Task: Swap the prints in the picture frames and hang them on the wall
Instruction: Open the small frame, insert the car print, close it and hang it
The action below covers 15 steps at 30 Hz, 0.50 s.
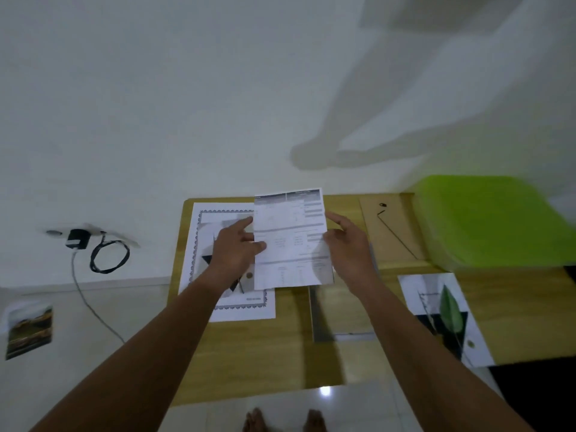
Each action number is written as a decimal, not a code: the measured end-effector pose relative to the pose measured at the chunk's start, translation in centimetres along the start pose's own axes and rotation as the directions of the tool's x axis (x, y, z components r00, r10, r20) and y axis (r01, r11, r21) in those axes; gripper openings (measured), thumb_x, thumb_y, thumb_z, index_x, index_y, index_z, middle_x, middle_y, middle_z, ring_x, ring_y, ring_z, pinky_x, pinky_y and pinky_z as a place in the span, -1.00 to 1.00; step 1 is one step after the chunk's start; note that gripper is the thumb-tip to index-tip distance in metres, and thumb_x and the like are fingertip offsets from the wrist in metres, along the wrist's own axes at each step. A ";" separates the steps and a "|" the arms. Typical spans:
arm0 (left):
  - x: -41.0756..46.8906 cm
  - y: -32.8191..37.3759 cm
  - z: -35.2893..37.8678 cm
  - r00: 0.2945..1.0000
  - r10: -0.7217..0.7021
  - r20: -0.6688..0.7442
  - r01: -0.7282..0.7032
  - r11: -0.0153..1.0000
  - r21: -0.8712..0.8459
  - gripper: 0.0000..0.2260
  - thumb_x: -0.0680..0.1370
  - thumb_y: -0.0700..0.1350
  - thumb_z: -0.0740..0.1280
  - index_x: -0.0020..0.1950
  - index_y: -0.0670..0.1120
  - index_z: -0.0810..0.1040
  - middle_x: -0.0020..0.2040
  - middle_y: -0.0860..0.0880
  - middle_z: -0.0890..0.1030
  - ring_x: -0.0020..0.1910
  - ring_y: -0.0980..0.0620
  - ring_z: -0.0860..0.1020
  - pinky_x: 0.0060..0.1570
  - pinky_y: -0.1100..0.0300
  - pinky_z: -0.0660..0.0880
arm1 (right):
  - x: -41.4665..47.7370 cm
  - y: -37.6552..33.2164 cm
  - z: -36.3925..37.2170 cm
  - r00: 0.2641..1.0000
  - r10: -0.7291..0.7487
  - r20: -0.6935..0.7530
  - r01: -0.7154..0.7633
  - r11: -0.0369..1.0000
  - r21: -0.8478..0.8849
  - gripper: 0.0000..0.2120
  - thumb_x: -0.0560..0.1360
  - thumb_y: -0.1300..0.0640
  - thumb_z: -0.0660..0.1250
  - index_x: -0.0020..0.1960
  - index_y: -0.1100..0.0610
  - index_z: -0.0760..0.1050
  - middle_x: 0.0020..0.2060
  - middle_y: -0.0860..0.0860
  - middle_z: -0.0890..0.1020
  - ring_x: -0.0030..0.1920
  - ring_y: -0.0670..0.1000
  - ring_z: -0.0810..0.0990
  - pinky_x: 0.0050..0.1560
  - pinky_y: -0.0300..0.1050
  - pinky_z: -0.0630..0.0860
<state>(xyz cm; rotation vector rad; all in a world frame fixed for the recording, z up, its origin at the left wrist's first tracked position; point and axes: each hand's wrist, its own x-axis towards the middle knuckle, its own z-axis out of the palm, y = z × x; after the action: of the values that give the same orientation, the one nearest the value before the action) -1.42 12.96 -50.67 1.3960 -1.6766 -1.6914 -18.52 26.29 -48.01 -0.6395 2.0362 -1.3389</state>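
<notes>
Near centre on the counter (249, 353): frame (339, 316), probably glass up, lies flat; leaf print (445, 316) to its right | mid: left grip (237, 247) and right grip (349, 247) pinch opposite edges of printed sheet (290, 241), lifted over bordered print (199, 260) | advice: keep it taut, lower square into frame | far right: backing board (392, 229) waits.

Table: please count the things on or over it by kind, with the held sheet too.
Sheets: 3 (bordered print, held sheet, leaf print)
Frame: 1
Backing board: 1
Green box: 1
Total: 6
</notes>
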 end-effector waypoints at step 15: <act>-3.2 -4.9 13.5 0.973 0.166 0.160 -0.225 0.827 0.515 -0.33 0.33 -0.30 0.41 0.39 0.13 0.44 -0.27 0.14 0.55 -0.25 0.12 0.55 -0.23 0.23 0.45 | -1.4 10.5 -9.2 0.995 0.020 0.099 0.025 0.903 -0.430 -0.62 0.48 0.41 0.34 -0.18 -0.07 0.38 -0.40 -0.15 0.38 -0.36 -0.36 0.46 -0.35 -0.44 0.32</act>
<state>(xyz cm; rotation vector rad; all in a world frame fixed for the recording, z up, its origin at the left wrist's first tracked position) -9.33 23.82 -56.63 1.2983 -2.3909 -1.2528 -24.81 36.92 -54.69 -0.8819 2.2626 -0.8332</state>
